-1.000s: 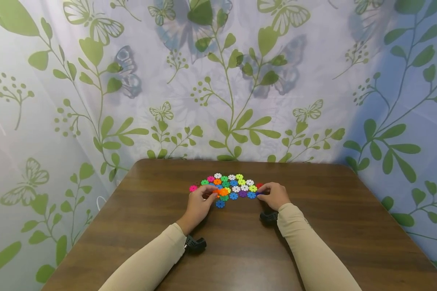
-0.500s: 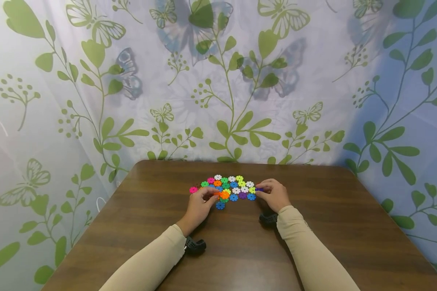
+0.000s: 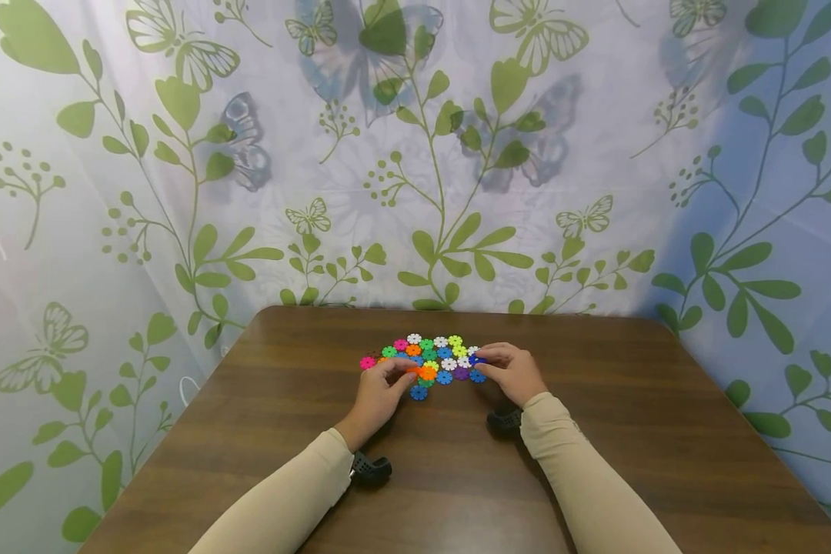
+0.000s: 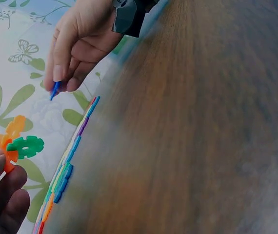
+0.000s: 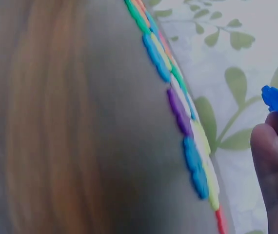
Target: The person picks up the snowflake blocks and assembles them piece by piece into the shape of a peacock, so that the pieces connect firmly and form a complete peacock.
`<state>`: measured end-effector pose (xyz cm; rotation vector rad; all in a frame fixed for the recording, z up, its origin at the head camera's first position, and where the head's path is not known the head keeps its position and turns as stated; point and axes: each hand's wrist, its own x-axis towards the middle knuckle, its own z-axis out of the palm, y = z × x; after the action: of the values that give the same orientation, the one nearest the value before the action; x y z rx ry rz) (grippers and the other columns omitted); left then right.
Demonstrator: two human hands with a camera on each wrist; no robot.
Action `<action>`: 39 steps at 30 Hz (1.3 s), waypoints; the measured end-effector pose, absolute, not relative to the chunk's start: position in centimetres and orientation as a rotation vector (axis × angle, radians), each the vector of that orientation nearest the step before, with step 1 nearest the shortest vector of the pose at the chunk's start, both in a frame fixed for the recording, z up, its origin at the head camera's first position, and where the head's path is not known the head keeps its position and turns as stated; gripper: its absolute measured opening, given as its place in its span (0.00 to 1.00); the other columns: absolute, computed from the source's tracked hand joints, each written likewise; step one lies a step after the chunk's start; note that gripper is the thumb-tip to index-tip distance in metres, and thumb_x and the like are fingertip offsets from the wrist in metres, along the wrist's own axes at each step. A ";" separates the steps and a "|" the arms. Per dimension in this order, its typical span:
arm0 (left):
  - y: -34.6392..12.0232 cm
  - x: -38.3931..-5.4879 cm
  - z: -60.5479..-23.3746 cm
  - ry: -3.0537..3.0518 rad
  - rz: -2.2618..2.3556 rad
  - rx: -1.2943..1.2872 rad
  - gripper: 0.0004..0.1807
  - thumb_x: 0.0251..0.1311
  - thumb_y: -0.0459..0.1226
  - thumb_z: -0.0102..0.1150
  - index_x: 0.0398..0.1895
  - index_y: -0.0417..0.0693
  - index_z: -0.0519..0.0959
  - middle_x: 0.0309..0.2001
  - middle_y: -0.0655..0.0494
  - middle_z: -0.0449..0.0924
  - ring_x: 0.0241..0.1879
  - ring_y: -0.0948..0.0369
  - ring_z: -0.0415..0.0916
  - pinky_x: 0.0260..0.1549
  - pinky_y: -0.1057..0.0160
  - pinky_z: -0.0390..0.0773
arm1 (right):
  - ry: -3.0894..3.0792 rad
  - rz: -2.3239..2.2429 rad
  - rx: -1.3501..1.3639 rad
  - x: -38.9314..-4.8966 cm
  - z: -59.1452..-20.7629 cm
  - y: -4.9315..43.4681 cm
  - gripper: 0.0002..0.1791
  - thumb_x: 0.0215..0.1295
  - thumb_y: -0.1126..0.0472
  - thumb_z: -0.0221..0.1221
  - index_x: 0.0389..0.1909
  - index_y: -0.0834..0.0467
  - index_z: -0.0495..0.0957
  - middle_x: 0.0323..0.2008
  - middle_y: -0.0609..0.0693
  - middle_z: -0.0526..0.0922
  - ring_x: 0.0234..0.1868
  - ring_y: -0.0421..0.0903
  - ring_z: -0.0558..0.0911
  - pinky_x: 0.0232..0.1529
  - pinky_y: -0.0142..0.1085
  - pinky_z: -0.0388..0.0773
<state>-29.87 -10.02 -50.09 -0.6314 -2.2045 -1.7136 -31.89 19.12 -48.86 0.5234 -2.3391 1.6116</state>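
My left hand point(image 3: 381, 388) pinches a small cluster of notched plastic discs between thumb and fingers. In the left wrist view the cluster shows orange discs point(image 4: 2, 144) and a green disc point(image 4: 27, 146) slotted together. A dark blue notched disc point(image 5: 271, 99) is pinched by my right hand point(image 3: 519, 375), raised above the table; the left wrist view shows this blue disc point(image 4: 54, 91) edge-on. The two hands' pieces are apart. Beneath and between the hands lie several loose flat discs, including a purple disc point(image 3: 461, 373) and a light blue disc point(image 3: 418, 392). My fingers cover part of the spread.
The loose discs lie flat near the far side of the brown wooden table point(image 3: 450, 477). A patterned curtain point(image 3: 415, 192) hangs behind the table's back edge. Black devices are worn at the left wrist point(image 3: 372, 468) and right wrist point(image 3: 504, 420).
My right hand has picked up the dark blue disc from the right end of the spread and moved it left toward the other hand. The left hand stays nearly in place with its cluster.
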 end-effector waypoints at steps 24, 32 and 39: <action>-10.4 -30.0 -49.9 -2.315 -1.576 -0.694 0.11 0.67 0.35 0.71 0.50 0.41 0.89 0.45 0.62 0.89 0.46 0.62 0.84 0.48 0.61 0.84 | -2.286 1.754 0.829 -30.3 -47.6 14.4 0.13 0.64 0.69 0.73 0.49 0.67 0.88 0.45 0.59 0.86 0.43 0.55 0.87 0.46 0.36 0.85; -10.3 -29.7 -49.7 -2.301 -1.557 -0.755 0.10 0.66 0.33 0.72 0.49 0.40 0.90 0.45 0.62 0.89 0.47 0.63 0.85 0.49 0.60 0.84 | -2.311 1.774 0.828 -30.1 -47.7 13.6 0.12 0.64 0.69 0.73 0.48 0.65 0.88 0.46 0.57 0.86 0.43 0.54 0.87 0.47 0.37 0.85; -10.1 -29.4 -49.3 -2.306 -1.531 -0.787 0.11 0.67 0.32 0.72 0.49 0.36 0.89 0.46 0.60 0.89 0.48 0.62 0.85 0.49 0.61 0.84 | -2.319 1.795 0.834 -30.1 -47.8 13.9 0.13 0.64 0.69 0.73 0.49 0.66 0.88 0.47 0.60 0.86 0.44 0.56 0.87 0.46 0.36 0.85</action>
<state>-29.39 -10.12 -49.32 -0.7868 -2.3063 -1.5309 -30.08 13.91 -47.77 0.8337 -2.3192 1.7946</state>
